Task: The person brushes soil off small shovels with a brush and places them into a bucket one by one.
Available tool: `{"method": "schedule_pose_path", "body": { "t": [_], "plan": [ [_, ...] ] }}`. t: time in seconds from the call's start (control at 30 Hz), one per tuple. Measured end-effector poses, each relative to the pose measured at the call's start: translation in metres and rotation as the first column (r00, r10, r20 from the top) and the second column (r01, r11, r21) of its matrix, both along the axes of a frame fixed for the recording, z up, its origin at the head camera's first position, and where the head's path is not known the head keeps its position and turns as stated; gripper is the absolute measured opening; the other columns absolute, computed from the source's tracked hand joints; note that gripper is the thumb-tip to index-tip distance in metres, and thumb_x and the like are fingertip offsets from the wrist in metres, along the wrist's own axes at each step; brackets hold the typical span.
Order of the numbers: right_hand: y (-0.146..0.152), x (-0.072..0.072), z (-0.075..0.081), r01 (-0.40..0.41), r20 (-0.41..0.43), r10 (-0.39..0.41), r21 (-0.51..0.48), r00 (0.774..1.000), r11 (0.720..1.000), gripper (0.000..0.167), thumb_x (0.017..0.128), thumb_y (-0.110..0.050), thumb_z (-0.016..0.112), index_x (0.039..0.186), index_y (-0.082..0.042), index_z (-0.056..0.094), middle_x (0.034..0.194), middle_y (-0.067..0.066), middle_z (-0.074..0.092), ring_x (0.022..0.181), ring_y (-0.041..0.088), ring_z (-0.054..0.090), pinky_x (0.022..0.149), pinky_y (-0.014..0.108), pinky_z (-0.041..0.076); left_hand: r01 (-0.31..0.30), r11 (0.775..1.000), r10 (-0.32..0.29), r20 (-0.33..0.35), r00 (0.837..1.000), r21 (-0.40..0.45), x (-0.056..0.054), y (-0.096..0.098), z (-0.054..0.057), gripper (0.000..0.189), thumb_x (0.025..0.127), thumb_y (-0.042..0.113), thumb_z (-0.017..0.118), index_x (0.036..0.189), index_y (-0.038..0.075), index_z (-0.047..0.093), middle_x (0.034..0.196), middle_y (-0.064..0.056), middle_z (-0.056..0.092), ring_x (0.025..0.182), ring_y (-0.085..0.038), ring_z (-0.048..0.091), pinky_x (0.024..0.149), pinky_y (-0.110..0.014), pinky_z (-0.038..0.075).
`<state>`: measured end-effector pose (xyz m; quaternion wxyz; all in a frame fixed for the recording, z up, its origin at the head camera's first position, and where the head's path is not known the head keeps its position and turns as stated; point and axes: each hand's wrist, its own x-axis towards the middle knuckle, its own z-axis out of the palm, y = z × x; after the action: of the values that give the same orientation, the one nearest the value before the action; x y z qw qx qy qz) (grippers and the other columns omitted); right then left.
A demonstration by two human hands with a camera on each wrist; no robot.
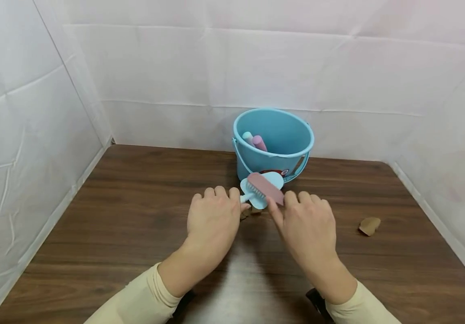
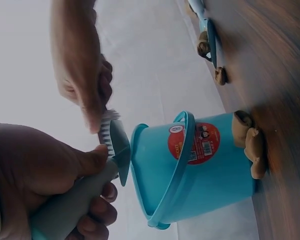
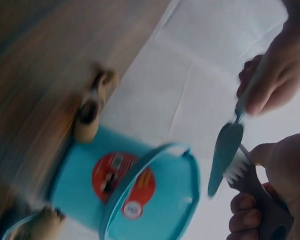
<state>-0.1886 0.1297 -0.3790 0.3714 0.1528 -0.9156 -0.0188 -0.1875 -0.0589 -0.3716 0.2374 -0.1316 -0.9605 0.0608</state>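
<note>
My left hand grips the handle of a light blue toy shovel, its blade held up in front of the bucket. With my right hand I hold a pink brush, its white bristles against or just over the blade. In the left wrist view the bristles meet the shovel blade. A blue bucket with a hanging handle stands just behind both hands. Brown crumpled pieces lie at its base, partly covered by the hands in the head view.
Inside the bucket lean a pink rod end and a pale blue one. One brown piece lies to the right on the wooden table. A blue-edged thing with brown pieces shows in the left wrist view. White sheets wall the table.
</note>
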Motion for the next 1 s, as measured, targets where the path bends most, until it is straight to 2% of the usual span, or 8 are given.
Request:
{"method": "schedule_pose_path", "body": {
  "t": [0.13, 0.33, 0.5, 0.73, 1.0],
  "plan": [
    [0.015, -0.01, 0.004, 0.071, 0.02, -0.071, -0.028, 0.997, 0.997, 0.055, 0.097, -0.044, 0.063, 0.061, -0.006, 0.047, 0.053, 0.008, 0.04, 0.046, 0.027, 0.041, 0.045, 0.038, 0.033, -0.004, 1.0, 0.004, -0.045, 0.999, 0.006, 0.0, -0.001, -0.001, 0.048, 0.096, 0.057, 0.057, 0.077, 0.013, 0.054, 0.063, -0.005, 0.043, 0.059, -0.021, 0.05, 0.053, -0.03, 0.037],
    [0.036, -0.021, 0.009, 0.141, 0.003, -0.142, -0.083, 0.99, 0.986, 0.053, 0.098, -0.042, 0.061, 0.063, -0.004, 0.05, 0.054, 0.011, 0.043, 0.048, 0.034, 0.046, 0.046, 0.043, 0.037, -0.008, 1.0, 0.01, -0.106, 0.994, 0.015, -0.002, -0.002, -0.003, 0.049, 0.094, 0.058, 0.059, 0.073, 0.014, 0.05, 0.061, -0.003, 0.04, 0.056, -0.019, 0.046, 0.051, -0.028, 0.033],
    [0.038, -0.022, 0.012, 0.128, 0.017, -0.127, -0.116, 0.992, 0.985, 0.054, 0.099, -0.043, 0.056, 0.061, -0.006, 0.047, 0.054, 0.008, 0.04, 0.048, 0.033, 0.044, 0.047, 0.041, 0.035, 0.001, 1.0, 0.002, -0.131, 0.991, 0.024, -0.003, -0.003, -0.005, 0.049, 0.094, 0.056, 0.06, 0.071, 0.015, 0.049, 0.06, -0.002, 0.038, 0.054, -0.018, 0.042, 0.05, -0.028, 0.03],
    [0.038, -0.018, 0.015, 0.136, 0.035, -0.133, -0.128, 0.991, 0.982, 0.054, 0.099, -0.044, 0.054, 0.061, -0.007, 0.046, 0.055, 0.009, 0.041, 0.051, 0.035, 0.047, 0.049, 0.043, 0.037, 0.015, 0.999, -0.012, -0.096, 0.995, 0.032, -0.003, -0.002, -0.005, 0.047, 0.096, 0.055, 0.059, 0.074, 0.014, 0.05, 0.061, -0.002, 0.039, 0.055, -0.018, 0.042, 0.051, -0.028, 0.03],
    [0.037, -0.017, 0.018, 0.094, 0.019, -0.093, -0.124, 0.996, 0.988, 0.055, 0.101, -0.046, 0.051, 0.06, -0.009, 0.041, 0.055, 0.006, 0.036, 0.05, 0.031, 0.043, 0.049, 0.041, 0.035, 0.072, 0.996, -0.065, -0.134, 0.989, 0.051, -0.007, -0.003, -0.006, 0.046, 0.095, 0.055, 0.062, 0.074, 0.014, 0.056, 0.062, -0.003, 0.043, 0.057, -0.02, 0.048, 0.051, -0.03, 0.033]
  ]
}}
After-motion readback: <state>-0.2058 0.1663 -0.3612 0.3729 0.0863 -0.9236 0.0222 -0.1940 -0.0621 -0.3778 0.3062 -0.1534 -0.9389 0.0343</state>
